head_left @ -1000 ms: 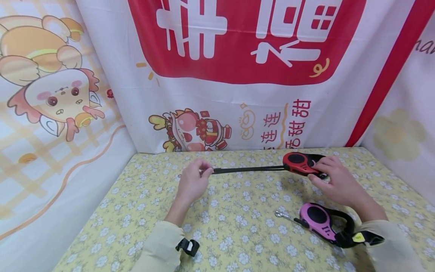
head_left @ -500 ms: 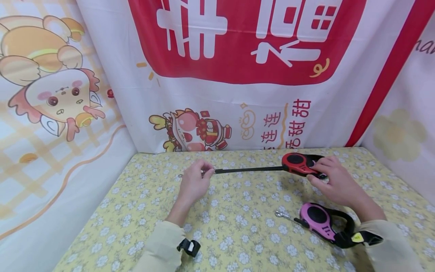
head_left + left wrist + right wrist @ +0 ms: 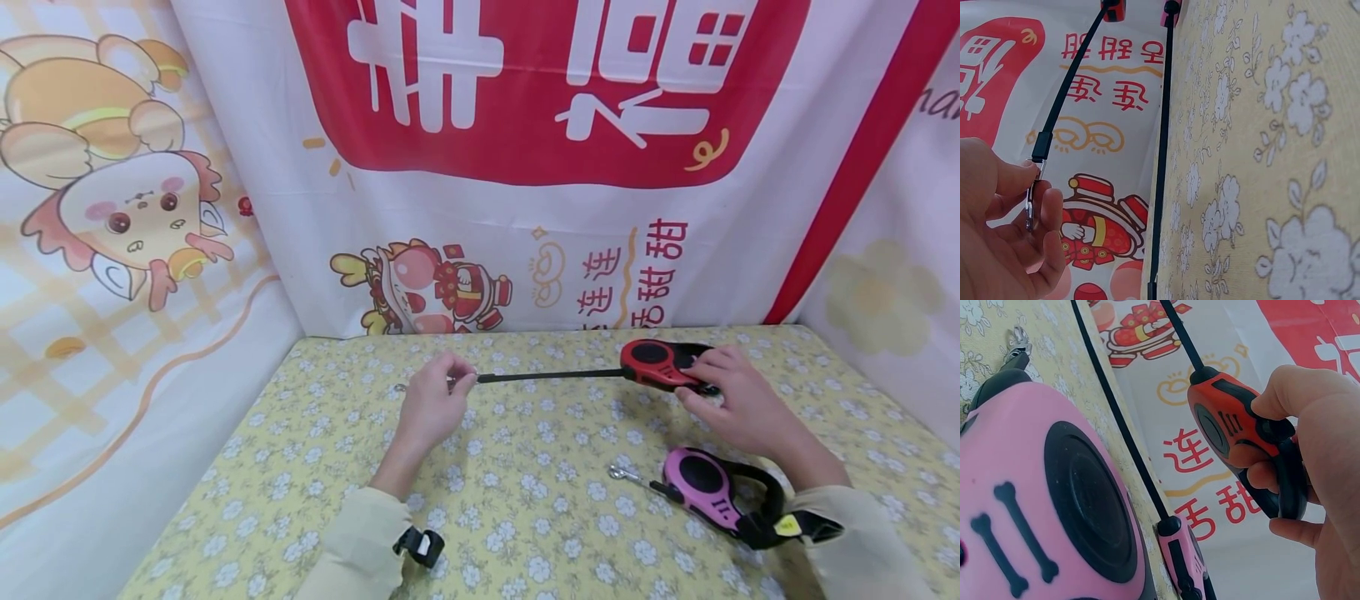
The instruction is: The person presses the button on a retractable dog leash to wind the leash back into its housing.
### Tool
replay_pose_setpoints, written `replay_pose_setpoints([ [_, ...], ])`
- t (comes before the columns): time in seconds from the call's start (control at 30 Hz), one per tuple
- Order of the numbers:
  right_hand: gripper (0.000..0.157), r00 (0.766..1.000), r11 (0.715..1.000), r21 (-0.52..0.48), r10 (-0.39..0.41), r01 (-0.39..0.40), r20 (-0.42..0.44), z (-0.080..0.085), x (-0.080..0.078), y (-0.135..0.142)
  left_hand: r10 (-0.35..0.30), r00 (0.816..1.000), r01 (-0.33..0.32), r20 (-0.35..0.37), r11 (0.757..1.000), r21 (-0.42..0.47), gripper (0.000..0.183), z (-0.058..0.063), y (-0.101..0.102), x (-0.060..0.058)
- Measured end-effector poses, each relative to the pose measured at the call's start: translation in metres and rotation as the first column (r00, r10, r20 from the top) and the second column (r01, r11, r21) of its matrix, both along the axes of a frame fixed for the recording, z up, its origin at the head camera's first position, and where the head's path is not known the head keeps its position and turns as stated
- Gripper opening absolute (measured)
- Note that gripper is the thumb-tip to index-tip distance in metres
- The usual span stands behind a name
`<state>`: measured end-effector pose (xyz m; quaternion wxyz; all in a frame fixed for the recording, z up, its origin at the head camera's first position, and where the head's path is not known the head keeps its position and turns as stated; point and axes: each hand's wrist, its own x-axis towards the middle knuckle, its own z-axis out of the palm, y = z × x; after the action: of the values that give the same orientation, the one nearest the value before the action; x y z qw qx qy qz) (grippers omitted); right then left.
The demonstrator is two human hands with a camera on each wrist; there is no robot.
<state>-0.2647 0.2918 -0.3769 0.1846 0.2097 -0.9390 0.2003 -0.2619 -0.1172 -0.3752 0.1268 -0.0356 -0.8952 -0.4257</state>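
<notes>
My right hand (image 3: 738, 404) grips the handle of a red retractable dog leash (image 3: 647, 362), its thumb on the black button in the right wrist view. From the case a black strap (image 3: 1063, 94) runs out to the left. At its end my left hand (image 3: 433, 400) pinches the silver clip (image 3: 1030, 200) between thumb and fingers. Below the raised red leash lies a pink leash (image 3: 1185, 562), mostly hidden in the head view. Its strap (image 3: 1161, 156) lies drawn out along the table, and a metal clip (image 3: 401, 387) shows left of my left hand.
Another pink leash (image 3: 697, 483) lies near my right forearm, its short clip (image 3: 622, 473) pointing left. A flowered yellow cloth (image 3: 525, 517) covers the table. Printed white curtains (image 3: 480, 250) stand behind and at both sides.
My left hand has shifted slightly right with the clip, and the red leash has moved slightly left and down. The two straps now overlap in the head view.
</notes>
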Motion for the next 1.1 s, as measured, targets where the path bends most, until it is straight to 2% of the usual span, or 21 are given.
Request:
replay_pose_setpoints([
  [0.23,0.039,1.0,1.0,-0.01,-0.002,0.002,0.018,-0.0003,0.0009,-0.0014,0.0,1.0,0.0,-0.009,1.0,-0.011,0.007,-0.001,0.0004,-0.0008],
  [0.47,0.037,1.0,1.0,-0.004,-0.005,0.005,-0.004,-0.0008,0.0011,-0.002,-0.01,1.0,0.01,0.006,1.0,-0.001,0.006,-0.0008,0.0019,-0.0012],
  [0.77,0.04,0.999,1.0,0.005,-0.015,0.015,0.03,-0.001,0.0008,-0.0019,-0.009,1.0,0.009,0.024,1.0,-0.004,0.006,-0.0004,0.0041,-0.0013],
  [1.1,0.041,0.998,1.0,0.013,-0.022,0.022,0.052,0.0002,0.0001,-0.0047,-0.013,1.0,0.013,0.011,1.0,-0.019,0.006,-0.0009,0.0046,0.0004],
])
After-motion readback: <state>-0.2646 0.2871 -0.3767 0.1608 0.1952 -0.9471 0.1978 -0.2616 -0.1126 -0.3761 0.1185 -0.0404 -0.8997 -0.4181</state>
